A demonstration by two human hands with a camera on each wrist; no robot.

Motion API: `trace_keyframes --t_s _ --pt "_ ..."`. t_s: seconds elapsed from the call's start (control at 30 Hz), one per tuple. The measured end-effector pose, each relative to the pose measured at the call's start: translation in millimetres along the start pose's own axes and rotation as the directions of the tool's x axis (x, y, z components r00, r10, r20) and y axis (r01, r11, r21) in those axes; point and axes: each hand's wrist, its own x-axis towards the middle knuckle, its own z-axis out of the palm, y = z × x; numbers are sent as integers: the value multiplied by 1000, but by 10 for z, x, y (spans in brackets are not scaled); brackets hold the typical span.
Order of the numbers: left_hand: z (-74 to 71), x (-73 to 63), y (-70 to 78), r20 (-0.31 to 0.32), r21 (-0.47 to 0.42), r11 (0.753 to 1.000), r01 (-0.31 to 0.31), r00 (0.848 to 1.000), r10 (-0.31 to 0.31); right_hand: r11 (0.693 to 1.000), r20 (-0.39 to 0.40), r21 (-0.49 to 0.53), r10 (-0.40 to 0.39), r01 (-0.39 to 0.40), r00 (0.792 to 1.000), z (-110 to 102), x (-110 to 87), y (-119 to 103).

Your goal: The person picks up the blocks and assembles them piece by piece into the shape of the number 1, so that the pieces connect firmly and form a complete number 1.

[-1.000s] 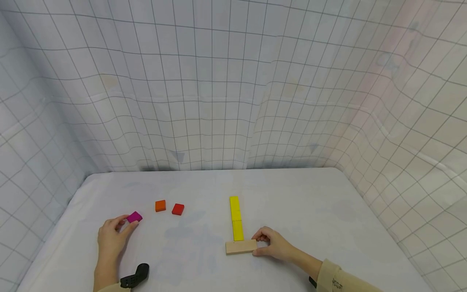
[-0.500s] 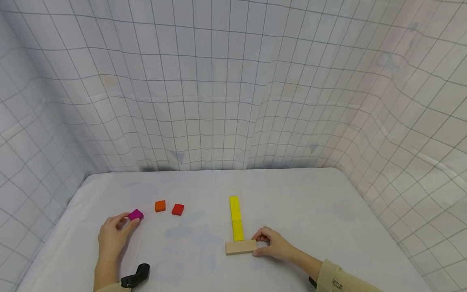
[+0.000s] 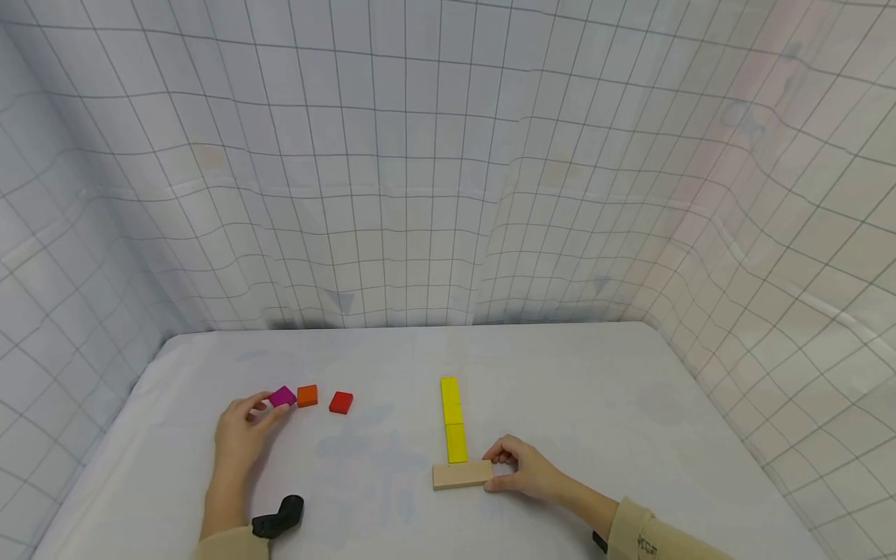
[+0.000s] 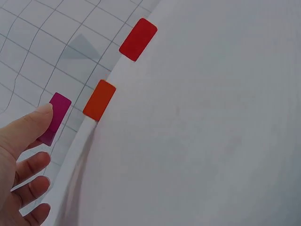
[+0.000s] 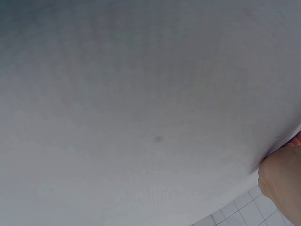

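Between thumb and fingers, my left hand [image 3: 238, 439] pinches a small magenta block [image 3: 283, 397], just left of an orange block [image 3: 307, 396]. The left wrist view shows the thumb lying across the magenta block [image 4: 59, 113], while the other fingers curl loosely below. A red block [image 3: 341, 402] lies to the right of the orange one. My right hand [image 3: 528, 470] grips the right end of a plain wooden block [image 3: 462, 474], which lies crosswise at the near end of two yellow blocks [image 3: 453, 420] in line. Only part of the right hand [image 5: 282, 181] shows in the right wrist view.
White cloth covers the table [image 3: 378, 513], whose far edge meets a hanging white curtain [image 3: 420, 194] with a grid pattern. Curtains also close off the left and right sides. A black device [image 3: 278, 517] is strapped to the left wrist.
My left hand has moved right and slightly away from me with the magenta block, bringing it close to the orange block. The right hand and the wooden block have stayed in place.
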Motion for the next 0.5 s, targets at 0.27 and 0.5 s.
trace_keyframes --t_s 0.27,0.5 --pt "156 81 212 26 -20 998 -67 997 68 1000 3 0 13 -13 1000 1 9 8" --pt "344 166 346 64 -26 991 -130 989 132 1000 2 -1 9 -9 1000 -6 13 9"
